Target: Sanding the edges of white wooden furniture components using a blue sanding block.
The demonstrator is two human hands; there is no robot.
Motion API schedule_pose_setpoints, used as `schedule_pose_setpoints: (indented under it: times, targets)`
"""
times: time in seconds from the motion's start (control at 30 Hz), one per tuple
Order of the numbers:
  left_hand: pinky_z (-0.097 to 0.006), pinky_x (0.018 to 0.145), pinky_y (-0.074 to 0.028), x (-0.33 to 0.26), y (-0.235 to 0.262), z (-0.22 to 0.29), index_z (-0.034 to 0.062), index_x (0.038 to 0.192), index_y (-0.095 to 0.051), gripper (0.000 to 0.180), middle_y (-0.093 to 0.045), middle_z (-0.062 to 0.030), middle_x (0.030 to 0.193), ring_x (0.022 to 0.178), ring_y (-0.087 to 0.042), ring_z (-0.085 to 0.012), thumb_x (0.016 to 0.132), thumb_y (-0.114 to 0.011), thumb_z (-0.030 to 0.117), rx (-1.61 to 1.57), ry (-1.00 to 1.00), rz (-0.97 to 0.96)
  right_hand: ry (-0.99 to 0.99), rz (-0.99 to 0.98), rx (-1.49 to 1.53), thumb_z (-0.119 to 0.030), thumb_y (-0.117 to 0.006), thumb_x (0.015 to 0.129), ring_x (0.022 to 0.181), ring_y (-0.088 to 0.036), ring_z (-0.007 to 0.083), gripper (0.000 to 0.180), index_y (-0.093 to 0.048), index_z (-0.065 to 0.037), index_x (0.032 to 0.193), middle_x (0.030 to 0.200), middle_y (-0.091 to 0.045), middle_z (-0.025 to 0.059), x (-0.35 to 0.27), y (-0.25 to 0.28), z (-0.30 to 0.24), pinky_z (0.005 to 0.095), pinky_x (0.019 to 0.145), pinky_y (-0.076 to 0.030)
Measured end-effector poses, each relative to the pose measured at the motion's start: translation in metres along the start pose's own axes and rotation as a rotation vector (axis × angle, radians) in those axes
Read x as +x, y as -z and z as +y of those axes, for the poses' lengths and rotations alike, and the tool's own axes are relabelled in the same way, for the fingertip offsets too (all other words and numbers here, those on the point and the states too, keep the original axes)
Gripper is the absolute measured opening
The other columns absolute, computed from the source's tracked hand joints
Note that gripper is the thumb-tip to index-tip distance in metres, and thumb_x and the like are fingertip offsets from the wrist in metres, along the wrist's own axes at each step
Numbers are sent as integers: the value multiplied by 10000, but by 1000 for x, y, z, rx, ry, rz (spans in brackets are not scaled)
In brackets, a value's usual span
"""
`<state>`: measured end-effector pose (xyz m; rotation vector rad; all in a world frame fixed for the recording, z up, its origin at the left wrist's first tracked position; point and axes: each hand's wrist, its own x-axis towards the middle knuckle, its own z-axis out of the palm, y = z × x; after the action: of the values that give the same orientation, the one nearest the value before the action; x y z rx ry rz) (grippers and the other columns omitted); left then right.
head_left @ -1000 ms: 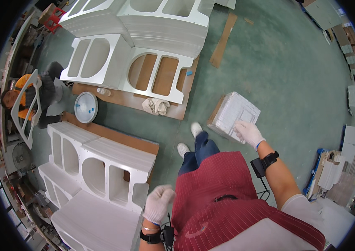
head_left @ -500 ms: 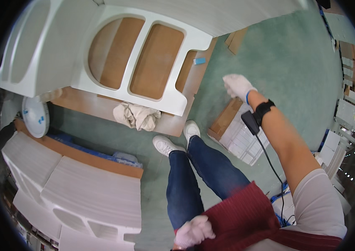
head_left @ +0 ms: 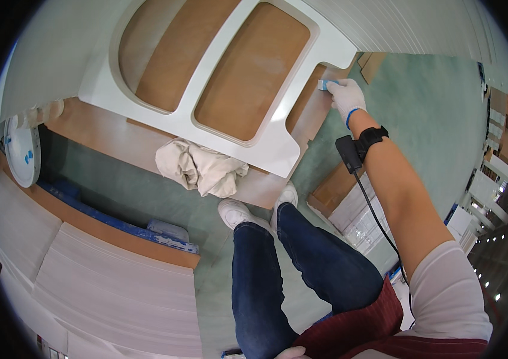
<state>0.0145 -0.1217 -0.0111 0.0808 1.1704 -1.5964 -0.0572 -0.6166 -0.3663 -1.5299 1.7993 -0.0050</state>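
Note:
My right hand (head_left: 348,97), in a white knit glove, has its fingers closed on a small blue block (head_left: 325,85) with a pale end. The block is at the right edge of the brown board, beside the notch of a white panel (head_left: 185,96) with large cut-out openings. Only a sliver of my gloved left hand (head_left: 291,353) shows at the lower edge, against my dark red apron; its fingers are mostly hidden. A crumpled cream cloth (head_left: 200,167) lies on the brown board (head_left: 104,140) along the panel's near edge.
Stacked white panels (head_left: 119,287) stand at the lower left, with a blue pallet-like base (head_left: 116,218) behind them. A round white lid (head_left: 23,152) is at the left. Right of my feet sits a carton (head_left: 334,188) with white wrapped pieces.
My right hand has moved forward and left onto the blue block, which lay untouched before. My left hand has slipped mostly out of the lower edge. The view has shifted closer to the panel.

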Motion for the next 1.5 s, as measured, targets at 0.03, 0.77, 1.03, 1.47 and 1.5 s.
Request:
schedule_pose_setpoints:
  times: [0.03, 0.77, 1.03, 1.47, 1.5]
  targets:
    - [-463, 848, -536, -2, 0, -2, 70, 1486, -409, 703, -615, -213, 1203, 951, -644, -324, 967, -519, 532, 3, 3, -1, -7, -27, 97, -258, -710, 845, 602, -599, 163, 306, -694, 37, 922, 742, -640, 73, 3, -3, 5, 311, 545, -476]
    - [-429, 950, -515, -142, 50, 38, 18, 1290, -567, 427, -678, -177, 1088, 1039, -658, -319, 929, -648, 231, 391, -751, 614, 443, -614, -174, -139, -772, 800, 802, -646, 150, 385, -605, -47, 1134, 916, -667, 94, -457, -10, -241, 311, 709, -538]
    - [-461, 1117, -361, -295, -34, 206, -61, 1470, -336, 850, -413, -277, 1469, 1337, -420, -423, 788, -749, 233, 1174, -1442, 1701, 785, -517, -165, -178, -774, 796, 914, -649, 198, 479, -608, -17, 1216, 1034, -679, 114, -547, -130, -418, 324, 842, -522]
    - [-506, 827, -516, -289, -41, 355, -40, 1184, -563, 530, -638, -260, 1019, 951, -640, -449, 782, -741, 257, 548, -898, 1579, 1039, -392, -424, -237, -746, 817, 990, -668, 263, 455, -647, -11, 1199, 1076, -686, 157, -484, -481, -572, 357, 907, -514]
    - [-502, 851, -511, -287, -37, 356, -60, 1218, -527, 577, -639, -265, 1045, 969, -640, -448, 786, -751, 250, 554, -922, 1561, 1061, -355, -440, -236, -741, 820, 987, -668, 272, 449, -648, -16, 1200, 1077, -686, 158, -472, -508, -580, 364, 907, -514]
